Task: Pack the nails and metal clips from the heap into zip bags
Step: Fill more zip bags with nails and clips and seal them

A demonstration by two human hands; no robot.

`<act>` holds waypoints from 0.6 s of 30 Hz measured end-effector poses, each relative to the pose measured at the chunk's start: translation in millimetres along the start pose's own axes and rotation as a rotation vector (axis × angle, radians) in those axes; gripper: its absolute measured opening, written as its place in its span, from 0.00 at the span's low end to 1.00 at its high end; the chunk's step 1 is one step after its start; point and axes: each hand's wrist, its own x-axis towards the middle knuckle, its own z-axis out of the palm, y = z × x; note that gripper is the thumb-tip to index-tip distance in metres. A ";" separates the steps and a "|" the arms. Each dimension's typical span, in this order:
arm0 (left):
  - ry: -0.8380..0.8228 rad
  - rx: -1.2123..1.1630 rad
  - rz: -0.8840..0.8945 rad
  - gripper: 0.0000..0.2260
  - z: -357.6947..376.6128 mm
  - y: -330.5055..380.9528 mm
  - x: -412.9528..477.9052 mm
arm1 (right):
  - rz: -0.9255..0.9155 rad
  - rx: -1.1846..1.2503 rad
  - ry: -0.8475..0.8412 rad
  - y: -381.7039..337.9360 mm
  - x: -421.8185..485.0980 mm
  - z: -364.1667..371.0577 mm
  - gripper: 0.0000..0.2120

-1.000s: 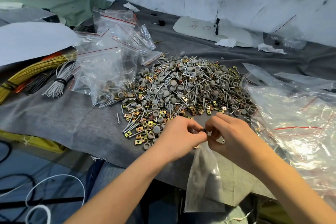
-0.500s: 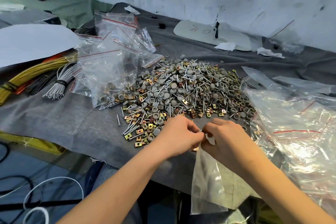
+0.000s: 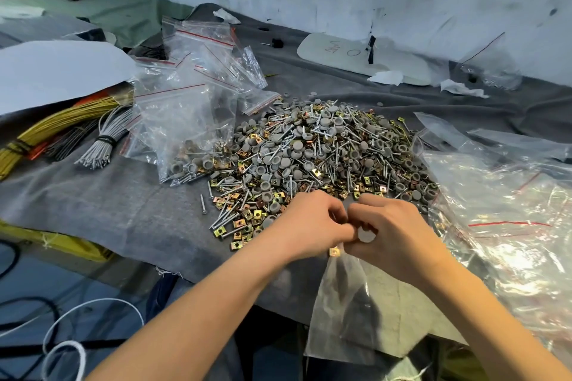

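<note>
A heap of nails, grey caps and brass metal clips lies on the grey cloth. At its near edge my left hand and my right hand meet, both pinching the mouth of a small clear zip bag that hangs down over the table edge. A grey cap shows between my right fingers, and a brass clip sits just inside the bag's mouth. The bag's lower part holds nothing I can see.
Filled zip bags with red strips stand left of the heap. Loose plastic bags pile up at right. Yellow and grey wire bundles lie far left. A white board rests by the wall.
My hands have drawn closer together at the bag's mouth. A grey cap and a brass clip now show at the opening.
</note>
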 end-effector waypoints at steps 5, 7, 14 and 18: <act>-0.023 0.024 0.024 0.06 -6.1 8.0 5.3 | -0.031 -0.010 0.037 5.5 2.2 -6.7 0.10; -0.022 0.026 0.026 0.08 -6.5 8.4 6.1 | -0.050 -0.024 0.054 5.8 0.5 -5.0 0.05; 0.040 -0.309 0.002 0.11 0.2 -2.2 2.4 | -0.021 -0.014 0.205 7.5 -6.8 4.3 0.05; 0.013 -0.352 0.029 0.14 -1.8 -3.1 -1.1 | 0.036 0.285 0.245 9.3 -8.7 9.8 0.12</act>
